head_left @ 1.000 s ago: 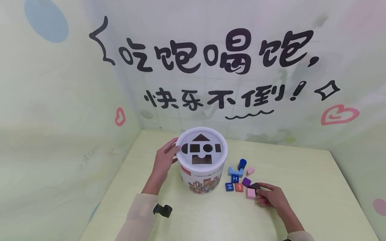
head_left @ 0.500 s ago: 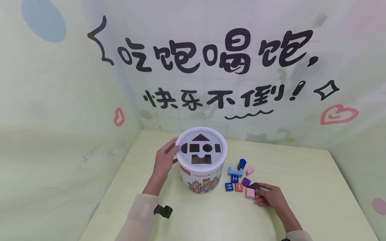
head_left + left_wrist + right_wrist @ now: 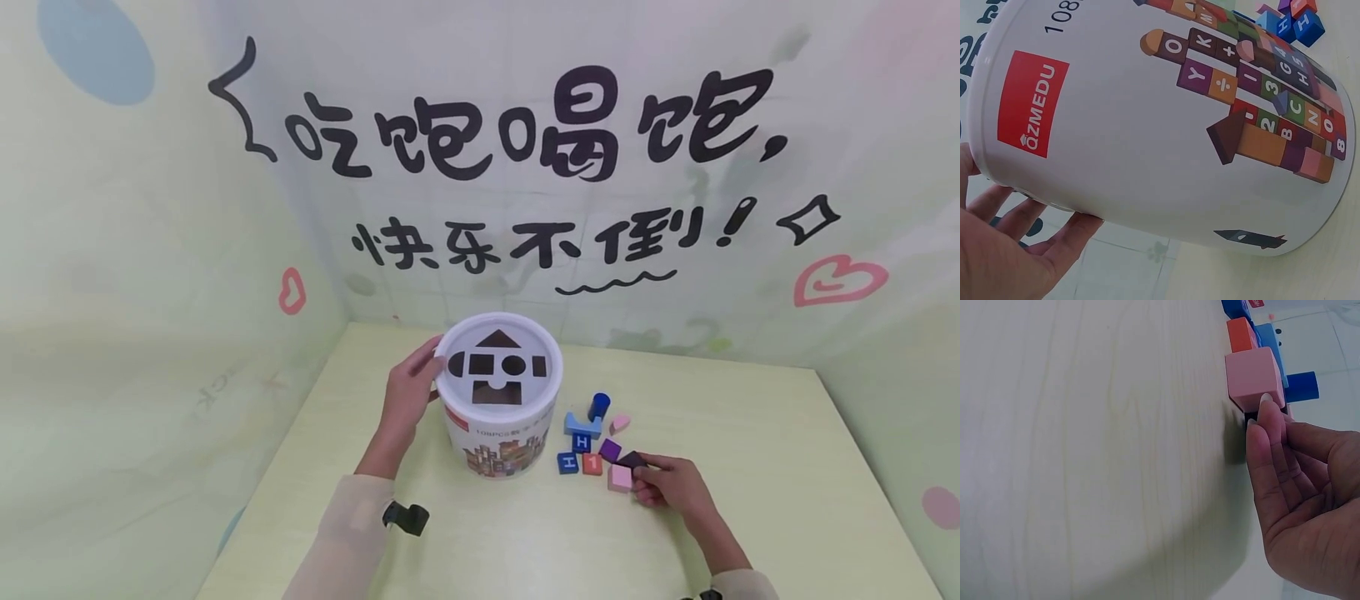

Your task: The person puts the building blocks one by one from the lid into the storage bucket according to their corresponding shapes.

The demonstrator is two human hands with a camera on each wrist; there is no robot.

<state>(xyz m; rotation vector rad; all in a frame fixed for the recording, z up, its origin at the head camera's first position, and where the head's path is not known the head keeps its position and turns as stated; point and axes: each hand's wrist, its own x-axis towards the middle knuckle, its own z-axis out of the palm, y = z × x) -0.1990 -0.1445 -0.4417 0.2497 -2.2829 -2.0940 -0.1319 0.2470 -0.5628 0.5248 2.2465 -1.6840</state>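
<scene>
My left hand (image 3: pixel 408 392) grips the left side of a white lidded bucket (image 3: pixel 498 425), thumb at the rim and fingers along the wall. In the left wrist view its fingers (image 3: pixel 1066 240) touch the printed bucket (image 3: pixel 1147 137). The bucket's lid (image 3: pixel 459 393) has several shaped holes. To the right, my right hand (image 3: pixel 671 483) pinches a dark triangular block (image 3: pixel 633 460), close beside a pink block (image 3: pixel 620 477). In the right wrist view the fingers (image 3: pixel 1263 447) are right by the pink block (image 3: pixel 1254 375); the dark block is mostly hidden.
Loose blocks lie right of the bucket: a blue cylinder (image 3: pixel 599 406), a light blue arch (image 3: pixel 582 426), a small pink piece (image 3: pixel 619 423), a purple block (image 3: pixel 611 450), an orange-red block (image 3: pixel 592 464) and two blue H blocks (image 3: pixel 567 463). A lettered wall (image 3: pixel 480 300) stands behind the table.
The head view has shifted slightly. Both hands stay almost in place, the left on the bucket and the right at the dark triangular block.
</scene>
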